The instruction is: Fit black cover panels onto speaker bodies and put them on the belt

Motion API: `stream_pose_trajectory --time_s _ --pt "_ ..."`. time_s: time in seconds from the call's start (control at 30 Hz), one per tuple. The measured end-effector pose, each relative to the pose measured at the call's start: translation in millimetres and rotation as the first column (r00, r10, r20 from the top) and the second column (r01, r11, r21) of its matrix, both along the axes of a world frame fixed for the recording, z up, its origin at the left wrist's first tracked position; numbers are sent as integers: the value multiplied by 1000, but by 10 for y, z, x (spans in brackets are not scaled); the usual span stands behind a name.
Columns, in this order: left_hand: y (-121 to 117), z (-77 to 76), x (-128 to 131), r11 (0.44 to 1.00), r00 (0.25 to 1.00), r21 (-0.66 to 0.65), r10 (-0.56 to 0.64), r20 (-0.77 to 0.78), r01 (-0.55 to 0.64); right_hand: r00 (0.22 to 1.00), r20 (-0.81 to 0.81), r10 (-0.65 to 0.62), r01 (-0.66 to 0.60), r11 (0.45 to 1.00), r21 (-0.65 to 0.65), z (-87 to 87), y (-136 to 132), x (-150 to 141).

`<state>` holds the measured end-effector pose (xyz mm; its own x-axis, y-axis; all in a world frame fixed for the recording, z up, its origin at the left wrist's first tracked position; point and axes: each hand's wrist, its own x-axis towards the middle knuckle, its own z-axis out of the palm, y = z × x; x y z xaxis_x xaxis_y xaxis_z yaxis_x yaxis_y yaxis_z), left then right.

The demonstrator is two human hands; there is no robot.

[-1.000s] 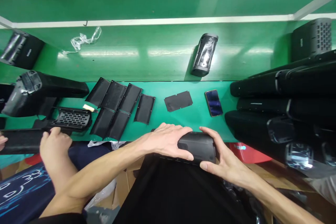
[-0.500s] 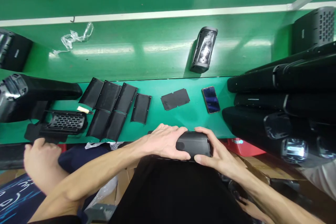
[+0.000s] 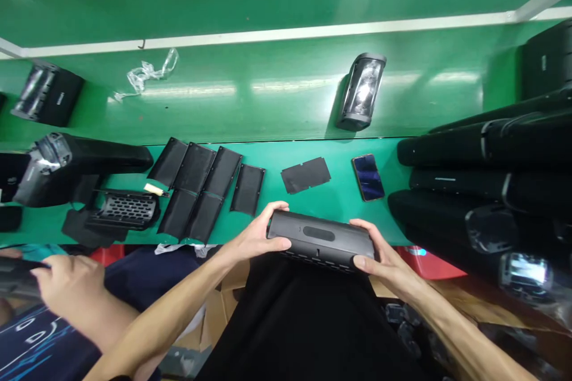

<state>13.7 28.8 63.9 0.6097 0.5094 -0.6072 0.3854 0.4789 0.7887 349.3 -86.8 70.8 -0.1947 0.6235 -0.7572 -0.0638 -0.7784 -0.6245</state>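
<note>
I record 1 change: left hand (image 3: 258, 239) now grasps the black case (image 3: 339, 244) at left, baring its oval panel (image 3: 319, 233); right hand (image 3: 379, 255) grasps the right end.

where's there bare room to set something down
A wide bare patch of green surface lies between the crumpled plastic and shiny unit; more lies right of that unit, before the black box. Narrower gaps flank the phone, towards the flat sheet and stacked cases. Crowded: around the black panels, and where left hand and right hand hold the black housing.
</note>
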Motion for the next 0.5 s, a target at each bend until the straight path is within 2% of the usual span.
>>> stream_pose_trajectory --time_s 0.07,0.17,0.27,0.37,0.5 --pt "-127 -9 35 996 996 -19 88 12 -88 998 52 21 -23 999 31 4 -12 -7" --pt "-240 1 85 989 990 -20 143 0 -143 989 139 48 -61 994 92 38 -29 -33" --pt "-326 4 120 980 979 10 201 -29 -201 987 160 -24 10 996 87 59 -25 -94" --pt "-361 -39 150 964 962 -19 262 -79 -265 983 77 -167 172 983 -58 28 34 -155" --pt "-271 -148 135 977 970 -89 175 -171 -192 977 -9 -211 199 936 -291 -72 159 -170"
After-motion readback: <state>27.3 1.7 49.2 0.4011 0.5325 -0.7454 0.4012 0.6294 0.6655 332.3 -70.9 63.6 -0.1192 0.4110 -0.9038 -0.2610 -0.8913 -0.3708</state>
